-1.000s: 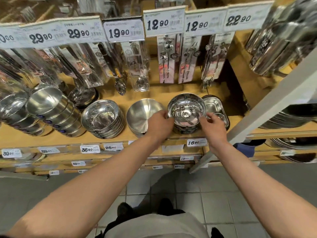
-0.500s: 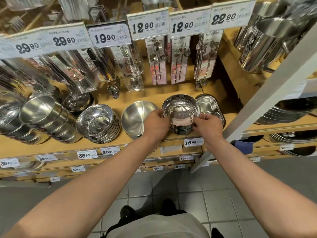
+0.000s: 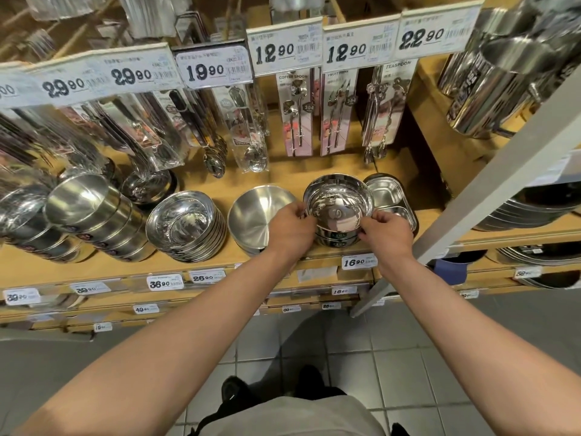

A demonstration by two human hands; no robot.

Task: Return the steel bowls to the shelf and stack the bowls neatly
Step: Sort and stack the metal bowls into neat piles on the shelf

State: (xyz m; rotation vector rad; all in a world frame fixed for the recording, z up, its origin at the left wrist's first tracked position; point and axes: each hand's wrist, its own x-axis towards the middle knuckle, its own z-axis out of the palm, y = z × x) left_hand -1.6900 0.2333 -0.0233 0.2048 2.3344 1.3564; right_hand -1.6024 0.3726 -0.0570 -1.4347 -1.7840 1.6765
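Top bowl (image 3: 338, 206) pinched at its rim by left hand (image 3: 290, 228) and right hand (image 3: 388, 232), seated on bowl stack (image 3: 336, 239) near the shelf (image 3: 103, 265) front edge, matte bowl (image 3: 251, 215) just left.

Person seen from above. Both forearms bare, no sleeves in frame, nothing worn on either wrist. Left hand (image 3: 290, 229) and right hand (image 3: 388, 236) bare: no gloves, no rings that can be made out. Torso at bottom edge in a light grey-beige top (image 3: 283, 416). Dark strap or garment edge (image 3: 217, 410) along the top's left side. Dark shoes (image 3: 234, 390) visible below, against the tile floor; details too dim to tell.
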